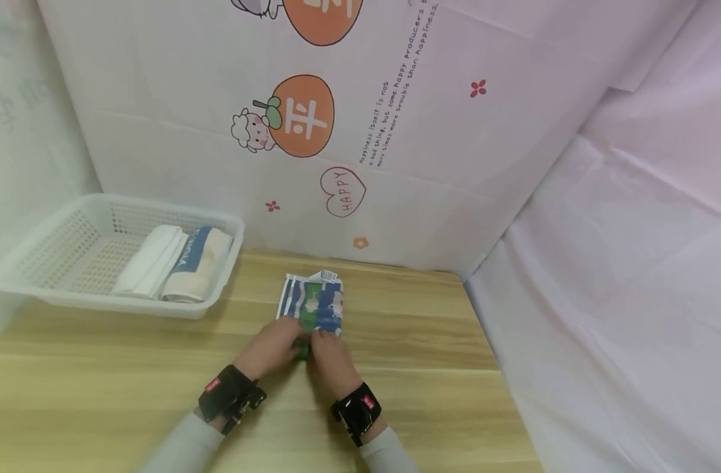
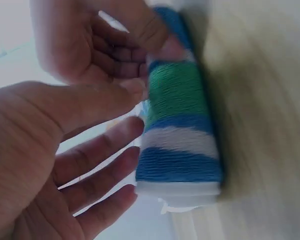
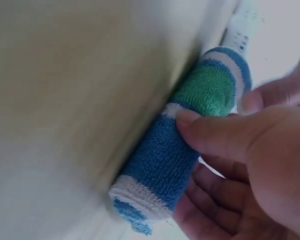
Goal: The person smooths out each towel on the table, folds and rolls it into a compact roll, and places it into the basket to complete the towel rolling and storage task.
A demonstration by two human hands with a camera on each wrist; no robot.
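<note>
A small towel [image 1: 321,305] striped in blue, green and white lies on the table, its far part flat and its near end rolled up. In the left wrist view the towel roll [image 2: 177,92] has green and blue bands with a white edge. My left hand [image 1: 271,348] is at the left part of the roll, thumb and fingertips along its near side. The right hand [image 1: 333,361] pinches the roll's right part; in the right wrist view its thumb presses on the terry cloth [image 3: 157,157] and the other fingers go underneath.
A white plastic basket [image 1: 25,286] stands at the back left, holding a folded white towel [image 1: 150,259] and a folded beige towel [image 1: 188,279] with a blue band. Printed cloth [image 1: 407,197] hangs behind the wooden table [image 1: 407,341], and pale cloth [image 1: 603,295] bounds its right side.
</note>
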